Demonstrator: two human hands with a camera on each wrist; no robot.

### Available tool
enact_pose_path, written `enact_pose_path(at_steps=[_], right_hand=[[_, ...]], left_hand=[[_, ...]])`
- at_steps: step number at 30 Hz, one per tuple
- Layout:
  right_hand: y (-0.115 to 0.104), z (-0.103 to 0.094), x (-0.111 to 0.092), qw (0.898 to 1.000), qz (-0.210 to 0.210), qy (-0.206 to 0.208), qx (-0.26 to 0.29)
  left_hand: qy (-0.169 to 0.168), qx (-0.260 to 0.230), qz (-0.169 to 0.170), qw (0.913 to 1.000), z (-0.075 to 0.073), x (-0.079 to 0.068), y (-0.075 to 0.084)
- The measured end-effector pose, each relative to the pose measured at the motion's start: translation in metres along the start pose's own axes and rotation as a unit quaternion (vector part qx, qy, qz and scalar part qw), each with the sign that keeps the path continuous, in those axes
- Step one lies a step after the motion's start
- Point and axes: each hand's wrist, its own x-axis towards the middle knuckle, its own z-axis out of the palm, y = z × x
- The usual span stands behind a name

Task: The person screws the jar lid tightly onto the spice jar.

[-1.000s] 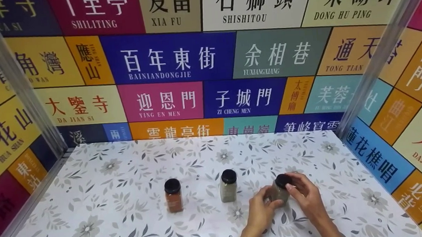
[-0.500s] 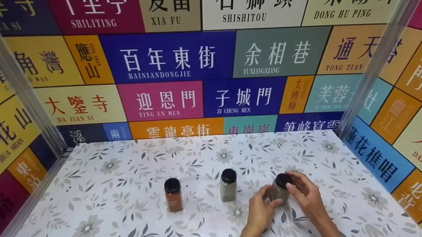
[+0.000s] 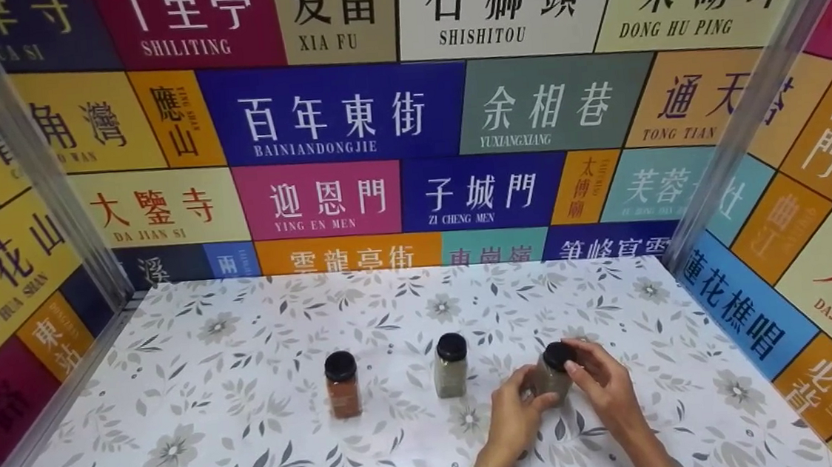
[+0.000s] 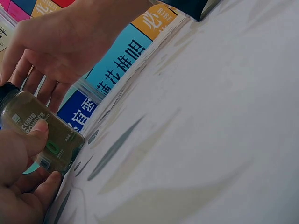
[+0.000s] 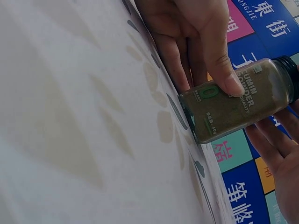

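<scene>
My left hand (image 3: 512, 413) grips the glass body of a spice jar (image 3: 553, 384) at the right of the table. In the right wrist view the jar's label reads "cumin powder" (image 5: 224, 116), with brown powder inside and the left thumb (image 5: 233, 86) across the label. The base is right at the tabletop, and the jar leans slightly. My right hand (image 3: 610, 387) pinches its black cap (image 3: 559, 354) between thumb and fingers; the cap is on the jar. To the left stand a jar of pale green powder (image 3: 450, 378) and one of orange-brown powder (image 3: 344, 399), both upright and black-capped.
A white cloth with grey leaves and flowers covers the table (image 3: 263, 364). Panels of coloured signs (image 3: 332, 114) rise behind it and at both sides. Clear strips (image 3: 741, 119) run up the two back corners.
</scene>
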Motion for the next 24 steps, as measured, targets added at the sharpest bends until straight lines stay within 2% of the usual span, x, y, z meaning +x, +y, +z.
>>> enact_pose_path(at_steps=[6,14,19,24], right_hand=[[0.0011,0.0005,0.0007,1.000,-0.019,0.004,0.001],[-0.0002,0.0003,0.0007,1.000,-0.013,-0.001,-0.011],[0.0013,0.0005,0.0017,1.000,-0.024,-0.002,-0.006],[0.0018,0.0015,0.0019,1.000,-0.016,0.006,-0.004]], left_hand=[[0.003,-0.001,0.002,1.0000,0.0005,-0.0002,-0.0006],[0.006,0.011,0.005,0.9999,-0.0001,-0.0011,0.0002],[0.010,0.012,0.020,0.9997,0.0004,-0.0006,0.0003],[0.013,0.010,0.026,0.9995,0.0005,-0.0011,-0.0007]])
